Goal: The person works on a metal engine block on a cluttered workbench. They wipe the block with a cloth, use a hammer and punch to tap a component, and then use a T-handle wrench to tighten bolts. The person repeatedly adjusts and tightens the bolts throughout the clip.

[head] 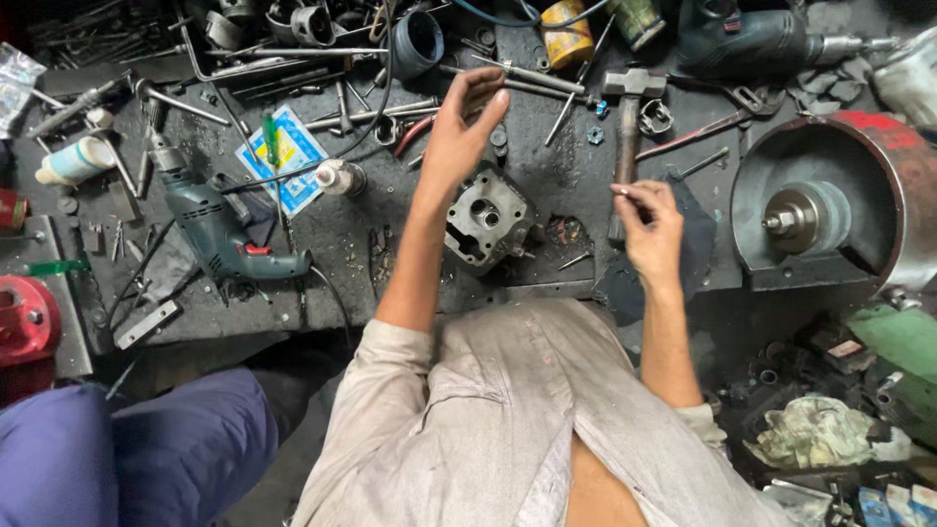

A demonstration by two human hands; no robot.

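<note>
Hands over cluttered dark workbench (547,195). Left hand (461,132) raised, fingers loose, gripping nothing, hovering at 12 o'clock of grey cast-metal engine block (486,217). Right hand (649,226) at 3 o'clock of block, pinching thin short metal pin (619,191) between thumb and fingertips. Steel-headed hammer (627,117) at 12 o'clock of right hand. Teal electric drill (210,229) at 9 o'clock of block, well apart.

you look down on a dark, greasy workbench (342,244) strewn with metal scraps. left of the bench's front edge a red machine (24,322) stands; right of it, a round red drum (839,195). below the bench, dim cluttered floor (781,390).
</note>
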